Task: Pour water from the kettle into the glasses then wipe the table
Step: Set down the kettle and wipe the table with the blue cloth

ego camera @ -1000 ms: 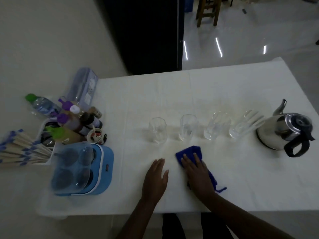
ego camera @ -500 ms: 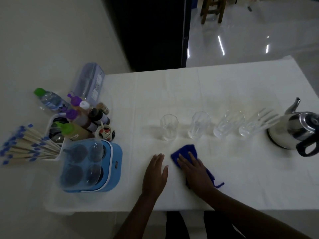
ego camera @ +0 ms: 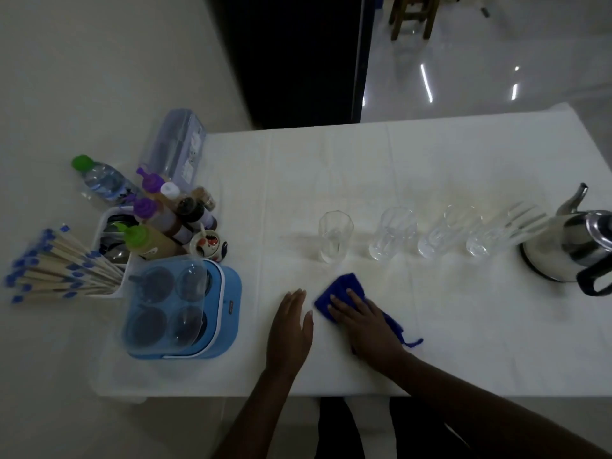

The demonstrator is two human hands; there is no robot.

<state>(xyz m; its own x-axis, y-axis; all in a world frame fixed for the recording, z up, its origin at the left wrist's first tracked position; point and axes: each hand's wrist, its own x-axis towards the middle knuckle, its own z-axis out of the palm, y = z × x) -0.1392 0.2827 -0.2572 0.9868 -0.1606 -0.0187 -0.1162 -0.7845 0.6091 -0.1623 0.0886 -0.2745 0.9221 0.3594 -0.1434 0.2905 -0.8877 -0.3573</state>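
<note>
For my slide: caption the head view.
Right hand presses blue cloth on table near four glasses; left hand rests flat.

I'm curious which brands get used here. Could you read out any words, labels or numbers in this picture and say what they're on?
No text can be read here.
Clear plastic box: white label with print, too blurred to read.
Blue appliance: small dark mark on its front, too small to read.
Water bottle: label blurred.
Sauce bottles: labels blurred.

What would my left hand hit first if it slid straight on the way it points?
The left hand would likely clip the leftmost glass; only bare tablecloth lies between, though it may slip past.
</note>
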